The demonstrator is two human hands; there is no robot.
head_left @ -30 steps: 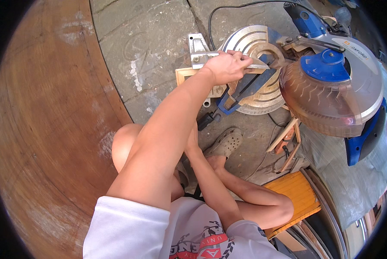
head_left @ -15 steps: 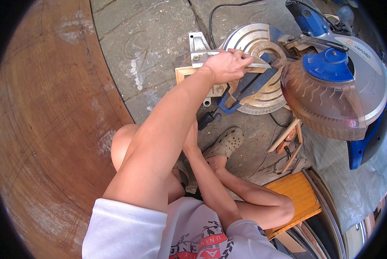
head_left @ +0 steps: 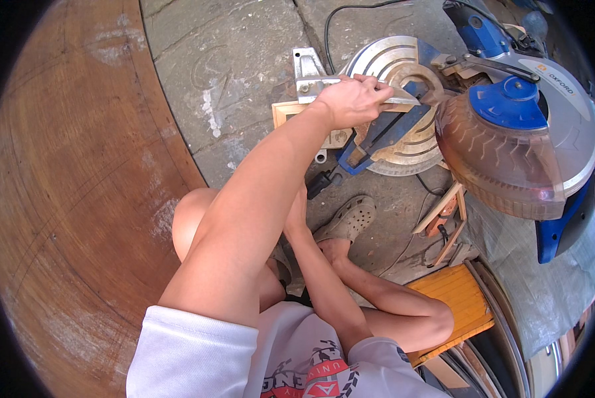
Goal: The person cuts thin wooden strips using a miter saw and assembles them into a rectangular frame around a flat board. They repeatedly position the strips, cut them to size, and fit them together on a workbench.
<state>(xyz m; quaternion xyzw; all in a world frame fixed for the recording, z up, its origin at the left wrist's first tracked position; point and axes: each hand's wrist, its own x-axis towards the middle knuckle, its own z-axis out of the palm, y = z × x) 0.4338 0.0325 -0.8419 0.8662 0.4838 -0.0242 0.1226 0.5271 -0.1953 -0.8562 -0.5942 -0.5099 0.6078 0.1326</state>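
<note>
My left hand [head_left: 354,105] is closed at the metal fence [head_left: 317,85] of a miter saw. Its fingers curl over the fence, and a pale wooden frame [head_left: 285,111] lies against the fence under the hand and wrist. The saw's round, slotted silver table [head_left: 413,149] is beside the hand, with a blue insert [head_left: 385,139] across it. To the right is the raised saw head, its blade behind a clear brownish guard [head_left: 490,156]. My right hand [head_left: 298,211] is low, near my knees, mostly covered by my left forearm; its fingers are hidden.
A large brown wooden board [head_left: 91,199] fills the left side. A black cable [head_left: 330,26] runs over the concrete floor behind the saw. At the right are thin wooden strips [head_left: 437,209], a yellow-orange wooden piece [head_left: 453,305] and a grey sheet [head_left: 510,278]. My shoe [head_left: 355,217] stands near the saw.
</note>
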